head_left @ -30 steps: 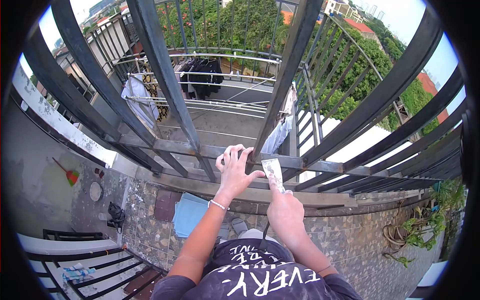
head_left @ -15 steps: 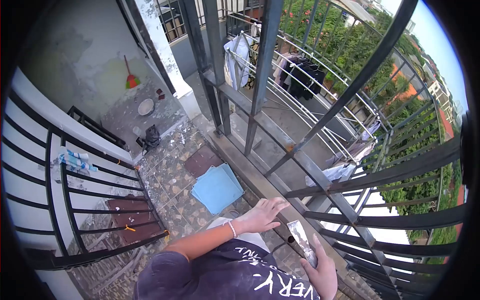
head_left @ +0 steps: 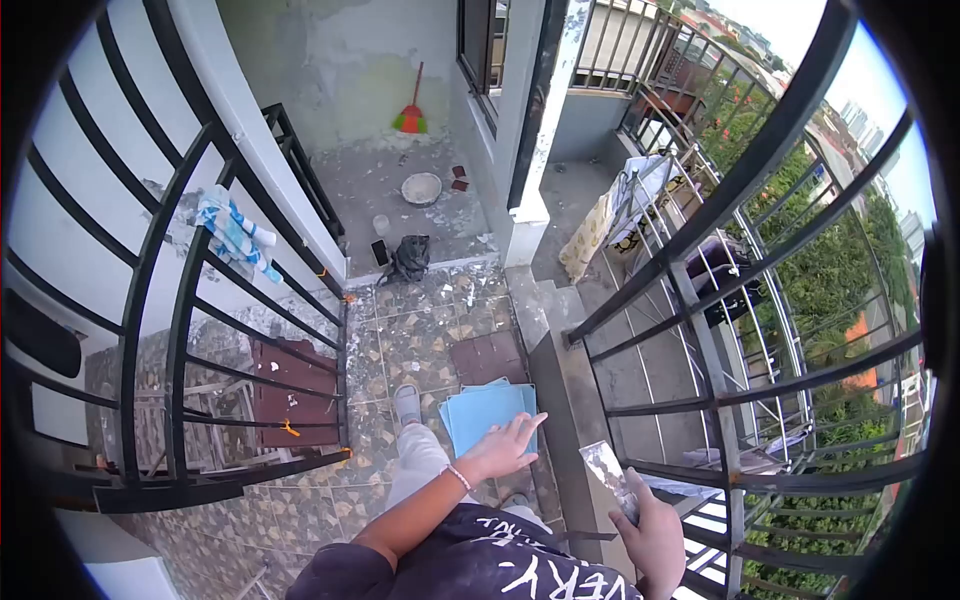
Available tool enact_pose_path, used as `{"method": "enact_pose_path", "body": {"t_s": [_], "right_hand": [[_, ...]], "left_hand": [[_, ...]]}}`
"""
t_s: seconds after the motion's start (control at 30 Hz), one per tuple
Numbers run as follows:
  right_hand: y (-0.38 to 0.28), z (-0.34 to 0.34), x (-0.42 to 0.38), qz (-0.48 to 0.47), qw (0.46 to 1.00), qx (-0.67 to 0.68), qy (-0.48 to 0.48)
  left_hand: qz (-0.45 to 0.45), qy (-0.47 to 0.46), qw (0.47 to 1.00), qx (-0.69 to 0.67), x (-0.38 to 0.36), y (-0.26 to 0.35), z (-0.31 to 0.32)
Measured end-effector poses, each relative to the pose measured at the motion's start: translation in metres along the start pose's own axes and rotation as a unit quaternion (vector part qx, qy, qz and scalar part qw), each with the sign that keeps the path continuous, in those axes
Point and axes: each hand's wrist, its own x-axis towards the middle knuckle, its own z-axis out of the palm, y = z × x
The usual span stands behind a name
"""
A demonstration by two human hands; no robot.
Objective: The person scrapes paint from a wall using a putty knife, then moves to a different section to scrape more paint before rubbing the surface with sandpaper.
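Observation:
A putty knife (head_left: 606,472) with a stained, whitish wide blade is gripped in my right hand (head_left: 655,538), its blade pointing up and away from me. The fingers wrap its handle beside the low ledge (head_left: 572,400). My left hand (head_left: 503,449) is held out with fingers extended and holds nothing. In view it overlaps the light blue sheets (head_left: 478,412) lying on the tiled floor; it appears to be above them, apart. A dark brown mat (head_left: 487,355) lies just beyond the sheets.
Black metal railings (head_left: 735,430) stand on the right, with laundry racks behind. A black barred gate (head_left: 185,370) with a blue-and-white cloth (head_left: 235,230) is on the left. Ahead are a black bag (head_left: 408,260), a phone (head_left: 379,252), a basin (head_left: 421,189) and a broom (head_left: 412,110).
My view has turned left, so the floor, sheets and railings sit further right. A slippered foot now shows on the tiles. The putty knife stays in my right hand.

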Motion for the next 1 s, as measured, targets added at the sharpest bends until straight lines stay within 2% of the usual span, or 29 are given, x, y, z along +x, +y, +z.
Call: {"method": "enact_pose_path", "body": {"t_s": [0.07, 0.1, 0.17, 0.2, 0.27, 0.33, 0.4, 0.43, 0.53, 0.57, 0.63, 0.77, 0.8, 0.83, 0.9, 1.0], "right_hand": [[-0.047, 0.019, 0.054, -0.035, 0.997, -0.041, -0.046], [-0.071, 0.032, 0.085, -0.042, 0.994, -0.064, -0.077], [-0.13, 0.057, 0.142, -0.067, 0.993, -0.066, -0.069], [-0.157, 0.06, 0.163, -0.077, 0.992, -0.075, -0.069], [-0.218, 0.064, 0.198, -0.11, 0.988, -0.057, -0.092], [-0.265, 0.058, 0.229, -0.14, 0.982, -0.01, -0.126], [-0.29, 0.049, 0.248, -0.13, 0.979, 0.004, -0.154], [-0.298, 0.046, 0.257, -0.123, 0.978, 0.012, -0.168], [-0.289, 0.062, 0.288, -0.055, 0.989, -0.058, -0.128], [-0.286, 0.066, 0.299, -0.034, 0.989, -0.086, -0.112], [-0.28, 0.063, 0.329, 0.003, 0.984, -0.105, -0.146], [-0.28, 0.041, 0.423, 0.008, 0.979, -0.105, -0.176], [-0.281, 0.038, 0.456, 0.013, 0.977, -0.119, -0.179], [-0.279, 0.036, 0.491, 0.016, 0.974, -0.134, -0.181], [-0.276, 0.036, 0.568, -0.056, 0.974, -0.154, -0.155], [-0.298, 0.013, 0.693, -0.127, 0.965, -0.182, -0.138]], "left_hand": [[0.013, 0.04, 0.999, 0.0, -0.004, -0.064, -0.031], [-0.007, 0.012, 1.0, 0.006, -0.007, -0.1, -0.057], [-0.044, -0.043, 0.998, 0.002, -0.019, -0.162, -0.099], [-0.096, -0.068, 0.993, 0.024, -0.029, -0.191, -0.123], [-0.163, -0.056, 0.985, -0.007, -0.046, -0.25, -0.176], [-0.187, 0.072, 0.979, -0.03, -0.063, -0.319, -0.201], [-0.255, 0.092, 0.96, -0.074, -0.061, -0.356, -0.254], [-0.287, 0.1, 0.948, -0.096, -0.055, -0.37, -0.278], [-0.325, 0.145, 0.931, -0.088, -0.028, -0.397, -0.329], [-0.315, 0.16, 0.931, -0.094, -0.017, -0.407, -0.336], [-0.299, 0.196, 0.928, -0.103, 0.008, -0.425, -0.345], [-0.263, 0.132, 0.952, -0.079, 0.062, -0.45, -0.347], [-0.24, 0.137, 0.946, -0.167, 0.074, -0.458, -0.348], [-0.26, 0.128, 0.944, -0.159, 0.084, -0.471, -0.344], [-0.301, 0.114, 0.936, -0.142, 0.101, -0.5, -0.338], [-0.391, 0.181, 0.884, -0.18, 0.118, -0.523, -0.361]]}}
